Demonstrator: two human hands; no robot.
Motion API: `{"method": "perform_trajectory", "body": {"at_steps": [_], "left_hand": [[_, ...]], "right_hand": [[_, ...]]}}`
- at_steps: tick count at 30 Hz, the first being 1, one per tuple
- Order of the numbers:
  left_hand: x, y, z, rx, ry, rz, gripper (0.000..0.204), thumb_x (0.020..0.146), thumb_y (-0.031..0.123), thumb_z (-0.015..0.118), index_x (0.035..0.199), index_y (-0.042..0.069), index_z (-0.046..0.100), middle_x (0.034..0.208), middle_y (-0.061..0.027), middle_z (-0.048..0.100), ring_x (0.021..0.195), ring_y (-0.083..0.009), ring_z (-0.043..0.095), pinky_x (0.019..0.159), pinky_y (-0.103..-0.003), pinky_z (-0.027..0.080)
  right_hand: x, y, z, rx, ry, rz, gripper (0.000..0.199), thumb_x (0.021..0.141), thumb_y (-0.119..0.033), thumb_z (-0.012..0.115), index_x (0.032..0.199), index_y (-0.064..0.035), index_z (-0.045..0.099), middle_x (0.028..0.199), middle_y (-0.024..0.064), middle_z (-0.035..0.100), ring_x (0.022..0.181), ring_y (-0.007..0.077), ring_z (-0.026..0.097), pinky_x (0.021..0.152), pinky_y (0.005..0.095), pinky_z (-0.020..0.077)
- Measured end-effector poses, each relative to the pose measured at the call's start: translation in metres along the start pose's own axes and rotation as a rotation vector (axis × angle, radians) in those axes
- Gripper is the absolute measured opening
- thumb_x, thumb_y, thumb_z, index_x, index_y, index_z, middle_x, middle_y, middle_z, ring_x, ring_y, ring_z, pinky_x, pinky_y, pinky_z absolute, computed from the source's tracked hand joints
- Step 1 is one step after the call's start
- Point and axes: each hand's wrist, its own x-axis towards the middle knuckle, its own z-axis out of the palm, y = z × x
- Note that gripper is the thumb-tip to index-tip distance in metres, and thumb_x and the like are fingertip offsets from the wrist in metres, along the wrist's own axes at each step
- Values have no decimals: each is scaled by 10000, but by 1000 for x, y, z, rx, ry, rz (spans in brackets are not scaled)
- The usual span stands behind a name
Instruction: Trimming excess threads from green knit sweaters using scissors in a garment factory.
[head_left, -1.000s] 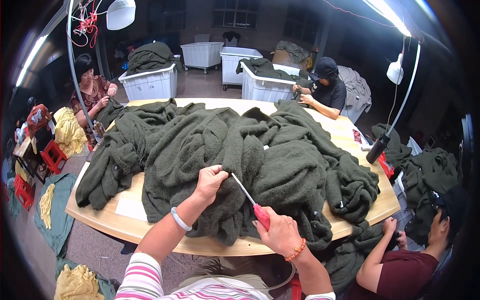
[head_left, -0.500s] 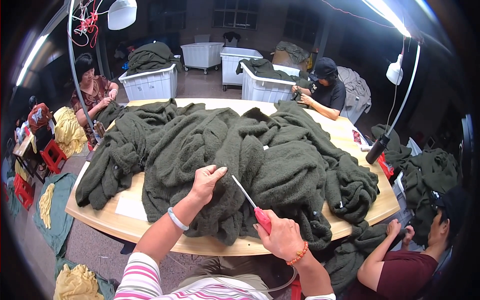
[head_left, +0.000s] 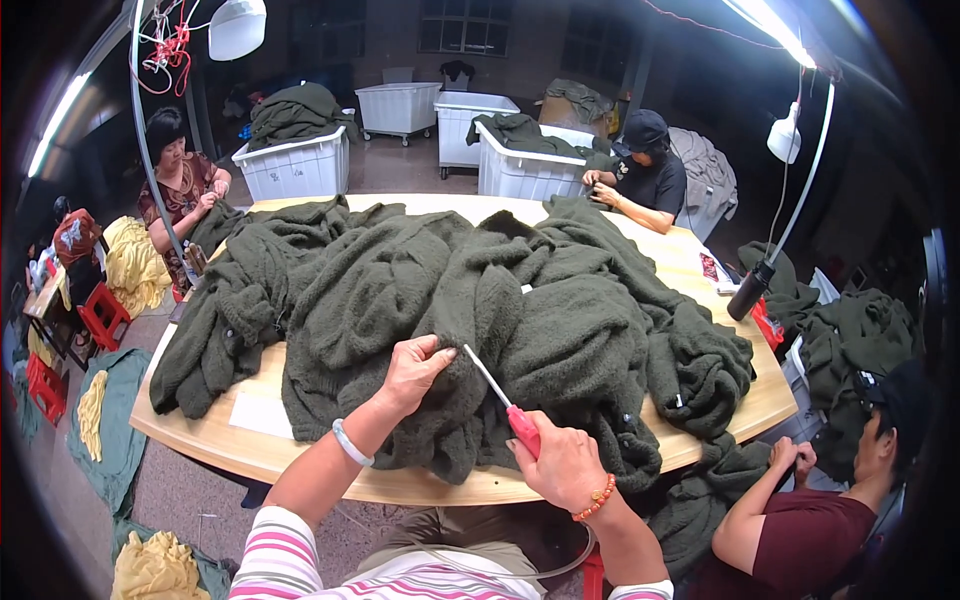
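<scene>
The left hand (head_left: 415, 368) pinches a fold of a dark green fleece garment (head_left: 450, 330) lying on top of the heap on the pale wooden table (head_left: 300, 455), fingers pressed into the pile. The right hand (head_left: 562, 462) is closed around the red handle of a thin white-bladed tool (head_left: 500, 395), its tip pointing up-left toward the pinched fold. 3 other people sit around the table.

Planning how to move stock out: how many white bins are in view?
4: one bin at back left beside a seated person, two by the far wall, one beside the capped person. More may be hidden.
</scene>
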Motion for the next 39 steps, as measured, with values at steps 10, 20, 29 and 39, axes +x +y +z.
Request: {"method": "perform_trajectory", "body": {"at_steps": [10,20,29,39], "left_hand": [[-4,9,7,-43,5,21,72,916,43,625,932,-14,668,868,5,672,742,-42,568,675,-222,481],[-5,21,8,18,82,-78,194,871,-6,673,1044,-29,589,867,-7,649,710,-49,558,627,-205,462],[1,26,18,253,115,204,605,827,-34,691,1368,53,432,925,-11,595,720,-2,541,591,-165,433],[13,15,10,531,109,133,60,856,-8,668,914,-13,680,802,15,660,710,-22,571,624,-187,465]], "right_hand": [[-4,-4,0,28,-86,-26,336,879,-300,646,1143,-107,567,739,192,667,728,406,660,680,507,516],[-6,9,5,80,-21,-12,334,878,-292,653,1131,-91,567,746,199,662,733,411,653,678,488,518],[-6,10,4,87,13,-16,324,875,-284,659,1109,-77,573,734,197,656,720,411,648,667,481,518],[-6,10,2,88,25,-11,317,874,-272,661,1117,-88,575,735,208,653,715,417,647,656,490,518]]}}
